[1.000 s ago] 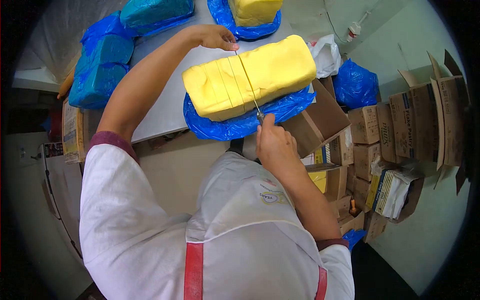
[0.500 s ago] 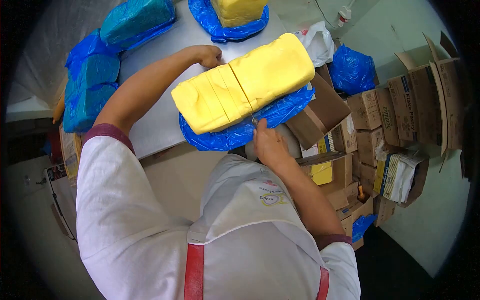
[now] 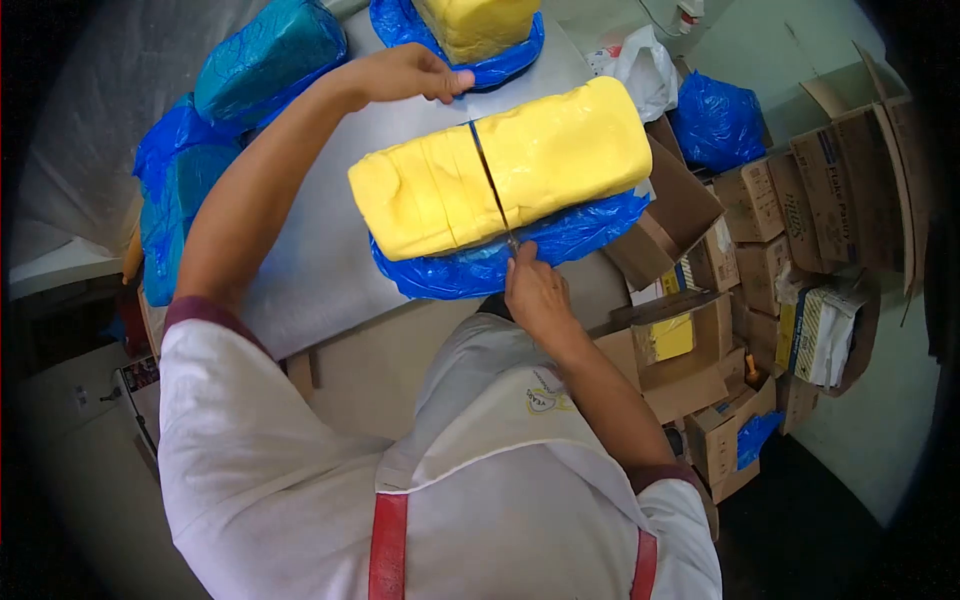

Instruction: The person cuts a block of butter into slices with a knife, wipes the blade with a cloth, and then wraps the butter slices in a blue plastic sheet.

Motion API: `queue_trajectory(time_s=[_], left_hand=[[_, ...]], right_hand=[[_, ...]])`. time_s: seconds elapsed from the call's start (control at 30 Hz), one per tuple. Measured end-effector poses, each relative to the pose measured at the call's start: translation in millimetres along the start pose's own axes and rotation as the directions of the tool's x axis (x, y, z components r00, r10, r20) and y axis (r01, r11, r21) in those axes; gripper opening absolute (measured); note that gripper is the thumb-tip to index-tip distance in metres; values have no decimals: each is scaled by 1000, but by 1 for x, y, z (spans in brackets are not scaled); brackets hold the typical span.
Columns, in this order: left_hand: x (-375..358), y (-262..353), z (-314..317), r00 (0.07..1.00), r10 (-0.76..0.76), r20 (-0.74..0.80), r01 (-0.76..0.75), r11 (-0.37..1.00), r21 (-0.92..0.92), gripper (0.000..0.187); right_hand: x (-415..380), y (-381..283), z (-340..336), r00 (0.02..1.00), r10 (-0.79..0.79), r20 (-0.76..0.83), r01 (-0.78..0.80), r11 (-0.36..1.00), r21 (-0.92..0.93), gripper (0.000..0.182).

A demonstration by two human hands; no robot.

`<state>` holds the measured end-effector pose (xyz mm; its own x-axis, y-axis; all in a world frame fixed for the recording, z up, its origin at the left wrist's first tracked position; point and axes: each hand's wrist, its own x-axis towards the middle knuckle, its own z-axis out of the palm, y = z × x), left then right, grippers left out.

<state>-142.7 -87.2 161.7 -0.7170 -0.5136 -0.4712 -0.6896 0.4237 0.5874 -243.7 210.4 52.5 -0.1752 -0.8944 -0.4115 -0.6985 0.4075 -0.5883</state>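
A big yellow block (image 3: 570, 140) that looks like butter or margarine lies across the table on crumpled blue plastic (image 3: 450, 272). Shallow lines mark its left part, and a dark narrow gap splits it across the middle. My right hand (image 3: 540, 297) is closed at the block's near side around what seems to be a knife (image 3: 514, 241); only a little thin metal shows, and the handle is hidden in my fingers. My left hand (image 3: 415, 75) hovers beyond the far side, apart from the block, fingers loosely bent and nothing visible in them.
Another yellow block (image 3: 478, 28) on blue plastic stands at the table's far edge. Blue-wrapped blocks (image 3: 270, 65) line the left. On the right are cardboard boxes (image 3: 680, 350), a blue plastic bag (image 3: 718, 120) and a white bag (image 3: 645, 70).
My left hand has moved up and right, away from the block's far edge. The cut line has widened into a dark gap. My right hand stays at the near side.
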Motion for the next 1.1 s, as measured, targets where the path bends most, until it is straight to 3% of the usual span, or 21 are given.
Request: queue_trajectory(time_s=[0.1,0.2,0.37,0.5,0.63,0.67,0.73,0.77,0.83,0.9,0.93,1.1], left_hand=[[-36,35,3,982,123,140,-135,988,77,50],[-46,54,10,991,75,107,-94,978,184,48],[-45,41,18,993,115,-11,-111,977,181,47],[-45,45,19,997,73,15,-75,978,194,47],[-50,39,20,996,80,-36,-71,978,196,54],[-49,31,20,993,93,-74,-84,989,119,60],[-47,16,18,982,111,-153,-116,993,-26,71],[-52,20,14,980,106,-167,-109,994,-4,75],[-53,25,6,973,111,-201,-124,991,-53,74],[-43,31,2,948,173,-266,-197,978,-68,72],[-39,38,1,948,181,-260,-209,974,-85,72],[-21,45,0,945,174,-276,-200,977,-69,68]], right_hand=[[-2,-4,0,999,28,-17,-28,1000,2,25],[-6,-5,-3,999,17,-30,-17,1000,4,26],[-10,-22,-21,998,-4,-56,2,999,-37,25],[-40,-37,-51,999,-51,-19,49,993,-103,23],[-143,-22,-73,995,23,101,-9,990,-138,26],[-174,-5,-72,998,-55,21,56,997,-50,25],[-222,1,-107,993,35,114,-14,983,-181,25],[-230,-3,-127,993,46,105,-34,993,-114,25],[-244,-9,-154,993,81,83,-84,996,33,25],[-218,-16,-149,984,-53,-168,55,998,12,23],[-195,-26,-144,972,-86,-221,82,996,-26,22],[-105,-44,-109,910,-260,-323,240,965,-101,21]])
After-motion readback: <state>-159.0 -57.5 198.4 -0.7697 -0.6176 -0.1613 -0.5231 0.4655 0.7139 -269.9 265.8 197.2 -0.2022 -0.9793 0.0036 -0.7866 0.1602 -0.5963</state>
